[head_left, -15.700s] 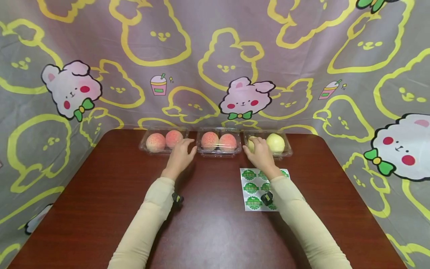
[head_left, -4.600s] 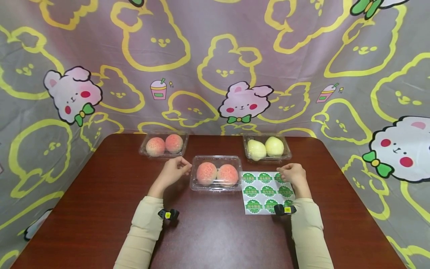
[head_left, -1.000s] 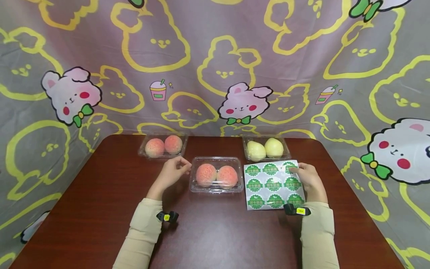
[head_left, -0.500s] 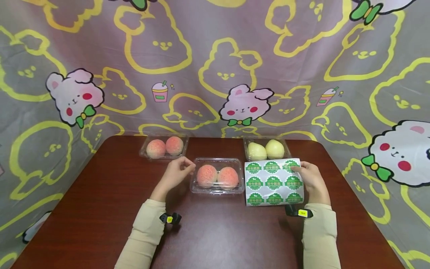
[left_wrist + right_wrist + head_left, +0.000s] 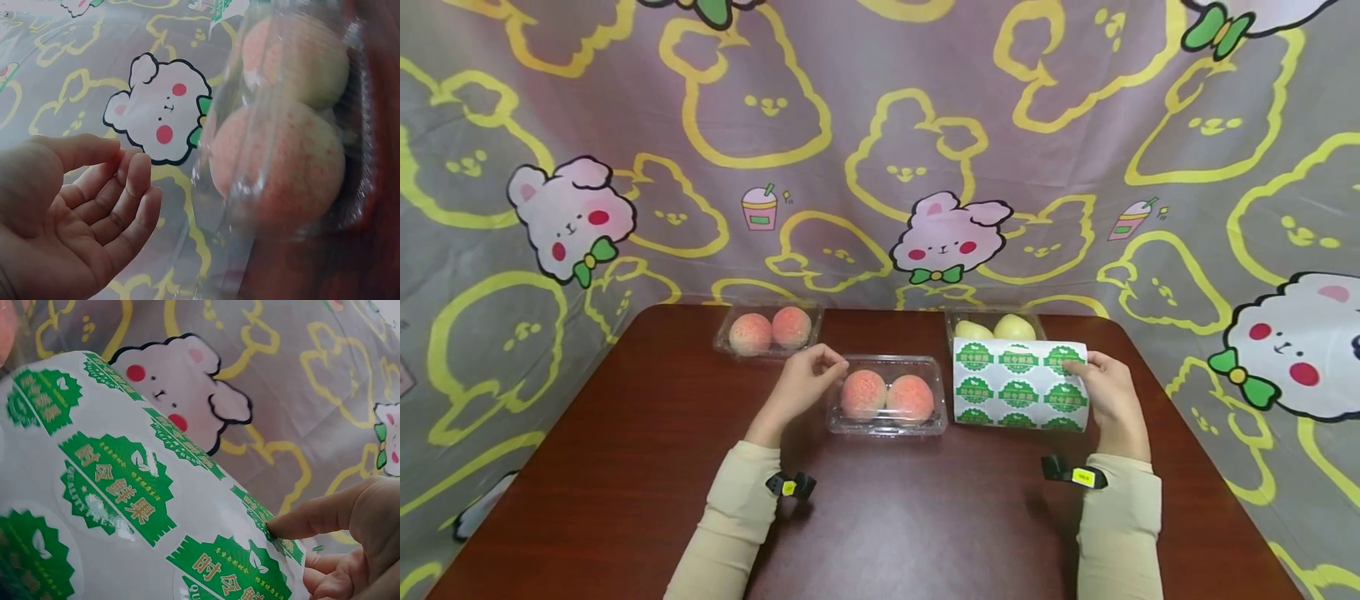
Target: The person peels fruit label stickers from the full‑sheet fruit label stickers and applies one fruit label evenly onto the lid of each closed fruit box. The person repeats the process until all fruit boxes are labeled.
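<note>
A white sheet of green round stickers (image 5: pixel 1018 387) is held up by my right hand (image 5: pixel 1112 404), thumb on its front at the right edge and fingers behind. In the right wrist view the sheet (image 5: pixel 119 487) curves away at its top. Left of it, a clear clamshell box (image 5: pixel 887 428) with two peaches (image 5: pixel 864 394) stands on the table. My left hand (image 5: pixel 799 387) hovers beside that box's left side, fingers loosely curled and thumb near the index fingertip. The left wrist view shows this hand (image 5: pixel 81 212) holding nothing, with a gap between it and the box.
At the back left of the brown table (image 5: pixel 880 533) is another clear box with two peaches (image 5: pixel 750 334). A box with yellow-green pears (image 5: pixel 1014 327) stands at the back right, partly hidden by the sheet. A patterned curtain (image 5: pixel 887 150) hangs behind the table.
The middle peach box came forward from the back row earlier. The sticker sheet, flat on the table before, has been picked up by the right hand, raised and tilted. The left hand stays by the box.
</note>
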`<state>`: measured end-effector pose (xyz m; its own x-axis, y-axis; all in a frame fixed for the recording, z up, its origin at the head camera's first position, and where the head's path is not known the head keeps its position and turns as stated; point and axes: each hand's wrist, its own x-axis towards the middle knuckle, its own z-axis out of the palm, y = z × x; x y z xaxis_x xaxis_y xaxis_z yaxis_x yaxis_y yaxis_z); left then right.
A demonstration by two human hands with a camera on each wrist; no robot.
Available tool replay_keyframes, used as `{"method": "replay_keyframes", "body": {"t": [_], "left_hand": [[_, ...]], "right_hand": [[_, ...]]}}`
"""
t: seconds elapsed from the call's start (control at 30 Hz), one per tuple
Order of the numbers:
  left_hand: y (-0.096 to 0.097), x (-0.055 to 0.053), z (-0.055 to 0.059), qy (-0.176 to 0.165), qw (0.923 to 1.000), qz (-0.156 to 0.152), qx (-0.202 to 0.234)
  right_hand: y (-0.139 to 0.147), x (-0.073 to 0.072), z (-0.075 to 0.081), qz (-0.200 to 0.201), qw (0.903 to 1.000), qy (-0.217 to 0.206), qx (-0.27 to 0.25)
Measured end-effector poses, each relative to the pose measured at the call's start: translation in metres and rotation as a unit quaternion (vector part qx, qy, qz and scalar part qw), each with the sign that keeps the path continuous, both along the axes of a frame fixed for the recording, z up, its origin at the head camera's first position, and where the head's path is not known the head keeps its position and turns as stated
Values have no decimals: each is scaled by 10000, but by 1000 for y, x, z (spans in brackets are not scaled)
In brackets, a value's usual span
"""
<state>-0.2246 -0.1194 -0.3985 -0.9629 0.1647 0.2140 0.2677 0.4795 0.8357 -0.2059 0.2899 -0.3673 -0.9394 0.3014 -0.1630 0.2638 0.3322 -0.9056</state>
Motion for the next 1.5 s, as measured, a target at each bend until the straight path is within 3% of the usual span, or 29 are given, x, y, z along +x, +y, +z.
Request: {"method": "replay_keyframes", "body": {"t": [0.2, 0.43, 0.57, 0.8, 1.13, 1.5], "left_hand": [[7, 1, 5, 122, 9999, -31, 50], [14, 0, 8, 187, 9997, -59, 176], [17, -1, 9, 188, 9992, -111, 338], [21, -1, 10, 200, 9981, -117, 569], [25, -1, 11, 38, 9960, -201, 873], [28, 0, 11, 76, 9943, -258, 1031]], "right_hand": [[-3, 5, 11, -234, 9979, 410, -443], [-8, 8, 19, -372, 9885, 875, -1174], [-16, 7, 23, -408, 9782, 1159, -1675], [-32, 6, 28, -439, 9516, 1688, -2531], [-46, 5, 29, -352, 9501, 1688, -2598], [-59, 4, 28, 45, 9418, 1779, -2851]]}}
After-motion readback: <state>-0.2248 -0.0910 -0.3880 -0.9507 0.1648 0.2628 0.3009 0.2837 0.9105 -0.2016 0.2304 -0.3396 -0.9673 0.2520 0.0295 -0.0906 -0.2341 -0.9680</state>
